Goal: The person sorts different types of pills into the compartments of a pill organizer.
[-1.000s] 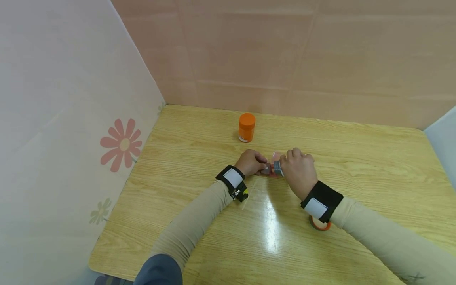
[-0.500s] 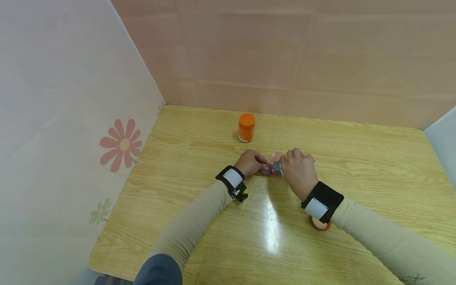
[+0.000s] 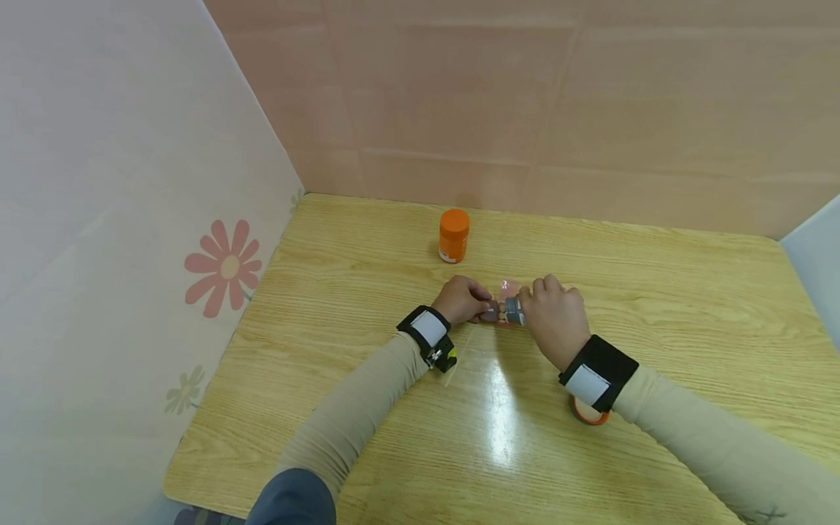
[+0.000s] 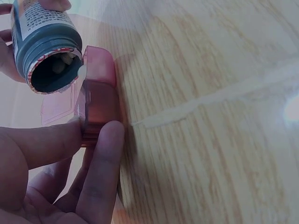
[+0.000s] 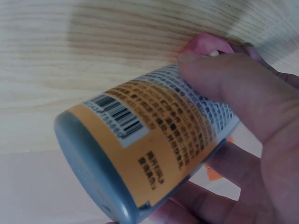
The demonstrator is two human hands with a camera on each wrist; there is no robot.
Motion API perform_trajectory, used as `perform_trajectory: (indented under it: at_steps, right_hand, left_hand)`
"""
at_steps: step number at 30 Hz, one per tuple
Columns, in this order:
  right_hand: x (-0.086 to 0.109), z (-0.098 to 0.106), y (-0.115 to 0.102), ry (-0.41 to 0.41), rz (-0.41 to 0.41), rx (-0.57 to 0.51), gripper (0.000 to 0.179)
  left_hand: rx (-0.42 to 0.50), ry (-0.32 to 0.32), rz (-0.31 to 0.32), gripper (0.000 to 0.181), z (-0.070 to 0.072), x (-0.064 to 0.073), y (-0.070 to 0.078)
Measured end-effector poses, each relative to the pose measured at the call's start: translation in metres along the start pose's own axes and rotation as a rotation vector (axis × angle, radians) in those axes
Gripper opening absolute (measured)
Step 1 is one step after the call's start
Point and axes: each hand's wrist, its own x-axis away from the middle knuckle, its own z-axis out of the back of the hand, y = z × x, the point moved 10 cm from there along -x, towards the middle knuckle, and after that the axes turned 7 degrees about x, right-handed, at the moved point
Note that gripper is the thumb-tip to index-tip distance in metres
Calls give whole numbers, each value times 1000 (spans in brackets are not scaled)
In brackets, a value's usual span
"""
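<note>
A small pinkish-red translucent pill box point(image 4: 100, 105) lies on the table, its lid point(image 3: 509, 286) lifted back on the far side. My left hand point(image 3: 461, 297) grips its near end between thumb and fingers. In my right hand point(image 3: 556, 321) is a dark teal pill bottle point(image 5: 145, 126) with an orange and white label, tipped on its side. Its uncapped mouth points left over the box. Pale tablets point(image 4: 65, 61) show inside the neck, past a torn seal edge. A white piece point(image 5: 214, 53) shows at the pink box in the right wrist view.
An orange bottle point(image 3: 453, 237) with an orange cap stands upright behind the left hand. A round orange-rimmed item point(image 3: 588, 413) lies below the right wrist, partly covered by its band. A pale strip point(image 4: 187, 107) runs along the wooden table point(image 3: 367, 248).
My right hand and the teal bottle have shifted slightly to the right, widening the gap to my left fingers. The left hand and pill box have stayed put.
</note>
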Motion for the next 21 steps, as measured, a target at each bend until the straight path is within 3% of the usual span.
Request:
perform_trajectory:
  at_steps: [9,16,21]
  right_hand:
    - [10,-4,12,79,-72,-195,20]
    - [15,-19,18,41,-116,-336,32]
    - [16,-23,20,28,-136,-372,40]
  left_hand:
    - [16,-9,-22,16,0,3,2]
    - [15,-7,-21,16,-1,2,1]
    - [25,-6,-14,16,-1,1,0]
